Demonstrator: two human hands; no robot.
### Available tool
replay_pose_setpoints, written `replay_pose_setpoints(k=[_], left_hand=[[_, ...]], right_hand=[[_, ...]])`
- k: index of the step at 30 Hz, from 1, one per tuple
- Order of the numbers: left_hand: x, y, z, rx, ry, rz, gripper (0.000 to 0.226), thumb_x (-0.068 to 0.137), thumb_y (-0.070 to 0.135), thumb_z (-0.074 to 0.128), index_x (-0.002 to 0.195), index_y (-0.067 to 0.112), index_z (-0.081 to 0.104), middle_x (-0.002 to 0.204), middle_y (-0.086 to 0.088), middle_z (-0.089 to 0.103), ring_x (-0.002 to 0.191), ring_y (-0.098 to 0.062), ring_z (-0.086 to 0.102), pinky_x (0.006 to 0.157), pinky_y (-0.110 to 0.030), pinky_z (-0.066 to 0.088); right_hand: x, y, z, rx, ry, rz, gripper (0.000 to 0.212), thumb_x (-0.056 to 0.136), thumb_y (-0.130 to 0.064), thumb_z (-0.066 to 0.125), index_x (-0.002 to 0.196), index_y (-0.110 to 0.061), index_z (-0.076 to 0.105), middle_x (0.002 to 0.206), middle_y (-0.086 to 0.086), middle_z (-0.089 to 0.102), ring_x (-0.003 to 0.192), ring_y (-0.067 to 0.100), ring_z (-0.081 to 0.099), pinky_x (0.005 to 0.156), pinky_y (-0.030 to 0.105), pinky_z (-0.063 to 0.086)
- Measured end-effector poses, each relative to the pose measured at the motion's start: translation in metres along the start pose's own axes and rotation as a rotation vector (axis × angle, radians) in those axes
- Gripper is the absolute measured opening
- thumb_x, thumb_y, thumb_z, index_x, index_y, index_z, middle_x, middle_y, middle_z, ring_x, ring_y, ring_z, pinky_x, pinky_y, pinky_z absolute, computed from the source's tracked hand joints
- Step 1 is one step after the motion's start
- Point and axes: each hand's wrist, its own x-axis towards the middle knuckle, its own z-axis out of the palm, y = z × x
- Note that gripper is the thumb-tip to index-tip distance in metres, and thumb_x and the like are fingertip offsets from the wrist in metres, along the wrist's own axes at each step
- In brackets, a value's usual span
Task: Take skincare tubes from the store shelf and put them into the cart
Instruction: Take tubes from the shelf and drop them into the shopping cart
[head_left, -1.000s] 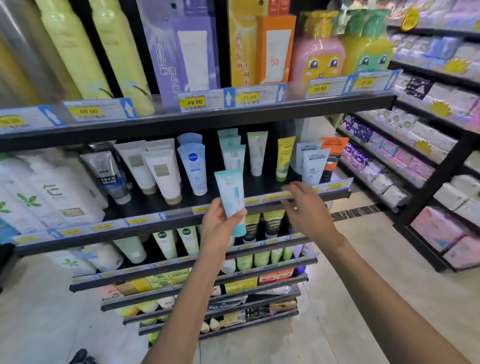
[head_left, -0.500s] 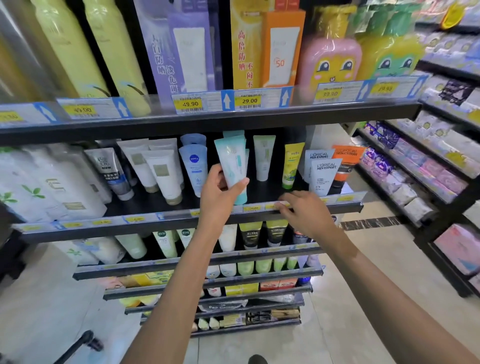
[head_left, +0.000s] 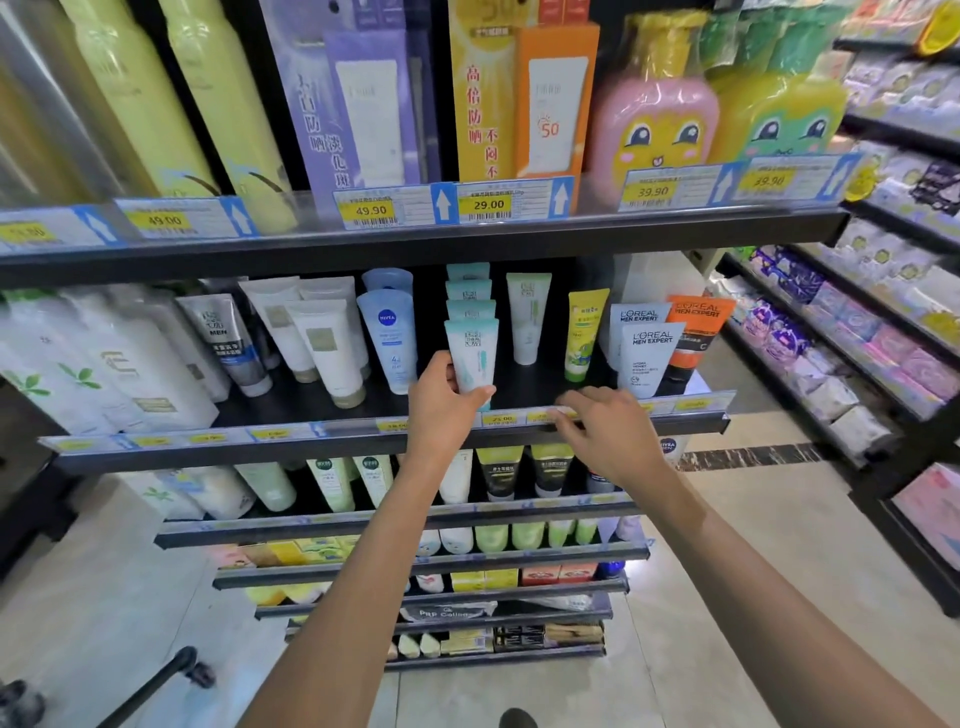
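The teal tube (head_left: 471, 356) stands cap-down at the front of a row of the same tubes on the middle shelf (head_left: 322, 410), between a blue Nivea tube (head_left: 389, 340) and a pale green tube (head_left: 527, 317). I judge it light and soft: a plastic tube like this gives under pressure, and its smooth skin can slip, so a firm hold is better than a hard squeeze. The best place to take it looks like the lower body just above the cap, where it is thicker and stiffer.

The left hand (head_left: 444, 410) grips this tube low down, with the thumb across the front and the other fingers curled behind it. The right hand (head_left: 605, 431) holds nothing; its fingers are loosely bent and the fingertips rest on the price strip (head_left: 524, 417) at the shelf edge, just right of the tube. The cart basket is not in view; only a dark bar (head_left: 150, 686) shows at the lower left.
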Motion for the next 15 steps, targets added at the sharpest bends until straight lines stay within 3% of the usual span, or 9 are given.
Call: replay_pose_setpoints(k=[15], left_hand=[[0.0079,-0.0080,0.0054,0.120,-0.001,-0.014,0.045,0.081,0.018,0.084,0.116,0.016,0.056,0.116,-0.001,0.070,0.105,-0.017,0.069,0.074,-0.022,0.056]], right_hand=[[-0.0001,0.0006,0.0017,0.041,0.040,-0.008,0.022,0.098,-0.036,0.064,0.102,-0.017,0.075,0.074,0.000,0.066,0.074,0.026,0.065,0.071,0.038,0.044]])
